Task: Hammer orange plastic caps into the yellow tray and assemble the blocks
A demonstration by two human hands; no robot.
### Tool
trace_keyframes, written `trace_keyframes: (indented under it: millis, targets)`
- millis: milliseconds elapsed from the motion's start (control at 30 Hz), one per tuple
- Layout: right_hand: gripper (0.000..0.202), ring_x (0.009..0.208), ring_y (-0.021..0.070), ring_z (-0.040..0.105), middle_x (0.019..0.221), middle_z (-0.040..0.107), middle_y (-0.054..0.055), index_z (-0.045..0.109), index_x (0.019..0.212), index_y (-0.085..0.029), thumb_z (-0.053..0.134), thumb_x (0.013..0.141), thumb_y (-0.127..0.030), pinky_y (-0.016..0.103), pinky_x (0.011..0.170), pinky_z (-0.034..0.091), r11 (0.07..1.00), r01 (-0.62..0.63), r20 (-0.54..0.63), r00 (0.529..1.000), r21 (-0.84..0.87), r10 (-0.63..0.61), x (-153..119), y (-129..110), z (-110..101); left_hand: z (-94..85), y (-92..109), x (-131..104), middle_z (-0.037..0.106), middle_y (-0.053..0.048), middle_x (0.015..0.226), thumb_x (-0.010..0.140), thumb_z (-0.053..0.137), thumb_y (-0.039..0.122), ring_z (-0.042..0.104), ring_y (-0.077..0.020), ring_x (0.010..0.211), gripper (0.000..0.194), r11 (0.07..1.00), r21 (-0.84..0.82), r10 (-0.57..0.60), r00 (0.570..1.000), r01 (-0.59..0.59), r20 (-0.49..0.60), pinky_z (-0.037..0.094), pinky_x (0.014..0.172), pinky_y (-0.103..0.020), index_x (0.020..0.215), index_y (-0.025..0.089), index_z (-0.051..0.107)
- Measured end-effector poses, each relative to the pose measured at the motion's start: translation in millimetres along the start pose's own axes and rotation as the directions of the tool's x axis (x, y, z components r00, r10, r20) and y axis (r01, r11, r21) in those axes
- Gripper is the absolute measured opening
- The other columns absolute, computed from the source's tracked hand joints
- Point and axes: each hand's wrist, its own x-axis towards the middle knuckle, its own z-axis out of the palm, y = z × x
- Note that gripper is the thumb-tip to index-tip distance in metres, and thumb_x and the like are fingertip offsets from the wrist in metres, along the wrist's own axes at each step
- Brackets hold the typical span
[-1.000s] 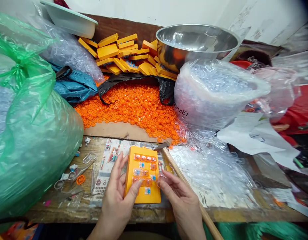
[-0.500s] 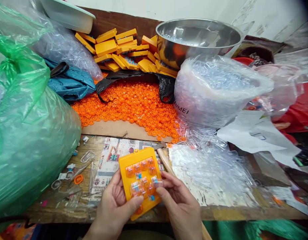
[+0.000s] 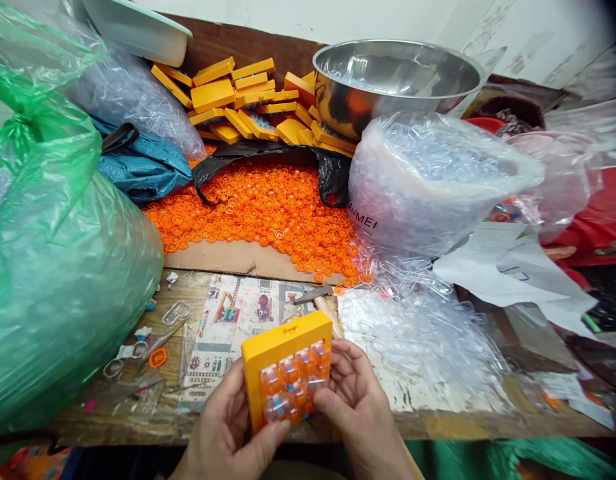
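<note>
My left hand (image 3: 233, 420) is closed round the left side of a yellow plastic case (image 3: 288, 337), thumb on its front and fingers behind. Rows of round orange pieces (image 3: 289, 368) under clear covers fill the case's face, with bits of blue among them. At the right edge my right hand (image 3: 361, 407) pinches a small clear plastic piece (image 3: 317, 385) against the case, its thumb in front. The case is tilted up, its top edge facing me. Behind it, a hammer (image 3: 318, 293) lies on the bench, its handle partly hidden.
Orange rings (image 3: 268, 207) are heaped on cardboard (image 3: 228, 257); yellow cases (image 3: 213, 97) are stacked behind. Clear loops (image 3: 423, 340) lie right, below a full clear bag (image 3: 428, 187) and steel bowl (image 3: 388, 100). A green bag (image 3: 78, 287) bulges at left, near scissors (image 3: 143, 353).
The yellow case has tipped up, so its top edge shows more and its face less. Both hands have turned slightly with it and keep their holds.
</note>
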Motion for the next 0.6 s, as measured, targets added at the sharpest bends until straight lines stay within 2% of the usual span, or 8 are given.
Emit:
trace_keyframes:
  millis: [233,300,333,367,400,467,533,600]
  targets:
    - [0.055,0.081,0.0158,0.067,0.089,0.070,0.000,0.053,0.103,-0.027,0.085,0.063,-0.045,0.025,0.072,0.053,0.998,-0.062,0.047,0.997,0.013,0.061,-9,-3,2,6.7,7,-5,0.071,-0.017,0.115,0.069,0.083,0.034,0.067,-0.0344,0.107,0.068,0.961,-0.238,-0.125,0.989,0.140,0.077,0.054,0.094,-0.043,0.128,0.017,0.054]
    - [0.050,0.080,0.0162,0.068,0.090,0.070,0.000,0.053,0.109,-0.028,0.079,0.071,-0.049,0.026,0.072,0.054,0.990,-0.002,0.071,0.997,-0.138,0.011,-9,-10,-4,6.9,12,-5,0.071,-0.017,0.113,0.066,0.085,0.030,0.068,-0.0348,0.104,0.071,0.946,-0.275,-0.159,0.985,0.173,0.071,0.054,0.093,-0.044,0.128,0.017,0.053]
    - [0.044,0.079,0.0158,0.069,0.090,0.071,0.000,0.053,0.112,-0.029,0.073,0.078,-0.048,0.025,0.071,0.055,0.955,0.094,0.101,0.993,-0.280,-0.068,-6,-15,-10,6.5,15,-4,0.072,-0.017,0.111,0.066,0.086,0.028,0.069,-0.0346,0.101,0.071,0.938,-0.284,-0.183,0.980,0.197,0.075,0.055,0.091,-0.044,0.127,0.016,0.053]
    - [0.038,0.079,0.0158,0.070,0.092,0.072,0.001,0.053,0.116,-0.028,0.067,0.084,-0.046,0.025,0.071,0.055,0.850,0.246,0.159,0.968,-0.466,-0.192,-1,-22,-17,6.1,18,-2,0.072,-0.017,0.110,0.065,0.086,0.025,0.070,-0.0340,0.099,0.072,0.929,-0.296,-0.206,0.975,0.220,0.079,0.056,0.089,-0.043,0.128,0.016,0.051]
    - [0.033,0.081,0.0169,0.070,0.096,0.073,0.003,0.054,0.119,-0.027,0.061,0.090,-0.041,0.027,0.072,0.056,0.662,0.406,0.254,0.913,-0.630,-0.319,7,-28,-25,5.7,22,-1,0.072,-0.017,0.110,0.066,0.085,0.023,0.071,-0.0334,0.097,0.074,0.919,-0.316,-0.222,0.971,0.238,0.084,0.056,0.087,-0.042,0.130,0.016,0.049]
    - [0.026,0.093,0.0236,0.070,0.108,0.073,0.009,0.057,0.119,-0.021,0.055,0.093,-0.026,0.036,0.080,0.055,0.066,0.601,0.504,0.720,-0.796,-0.478,25,-40,-40,5.6,27,3,0.071,-0.018,0.113,0.067,0.083,0.018,0.070,-0.0327,0.100,0.081,0.891,-0.378,-0.232,0.968,0.249,0.092,0.057,0.085,-0.040,0.136,0.017,0.040]
    - [0.029,0.103,0.0342,0.066,0.112,0.072,0.014,0.063,0.113,-0.016,0.047,0.089,-0.010,0.052,0.087,0.050,-0.187,0.609,0.619,0.649,-0.771,-0.442,45,-46,-51,6.3,31,5,0.069,-0.018,0.118,0.069,0.080,0.013,0.067,-0.0332,0.106,0.090,0.860,-0.446,-0.223,0.969,0.248,0.109,0.056,0.086,-0.039,0.143,0.020,0.029]
    - [0.036,0.103,0.0379,0.066,0.108,0.072,0.017,0.069,0.104,-0.012,0.042,0.083,0.000,0.058,0.089,0.047,-0.252,0.622,0.667,0.640,-0.742,-0.382,60,-46,-53,7.2,33,6,0.068,-0.018,0.120,0.070,0.078,0.009,0.065,-0.0341,0.111,0.098,0.835,-0.486,-0.219,0.966,0.258,0.136,0.055,0.087,-0.040,0.147,0.022,0.020]
